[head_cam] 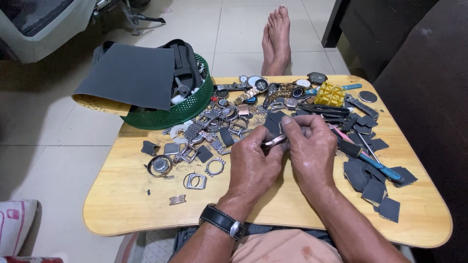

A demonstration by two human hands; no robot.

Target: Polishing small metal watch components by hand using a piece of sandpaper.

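Both hands above wooden table (122, 195): left hand (251, 163) pinched metal watch case (274, 141); right hand (312, 146) fingers pressed sandpaper scrap onto it. Best: firm pinch, short even strokes.

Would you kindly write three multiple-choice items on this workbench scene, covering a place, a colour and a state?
1. Where does the green basket sit?
A. table's far left corner
B. floor
C. lap

2. What colour is the blocky plastic holder near the far edge?
A. red
B. yellow
C. white

3. How is the small metal watch case held?
A. lying free
B. left hand only
C. between both hands

Answers: 1 A, it overhangs the wooden table there. 2 B, plainly yellow. 3 C, left hand and right hand both pinch it.
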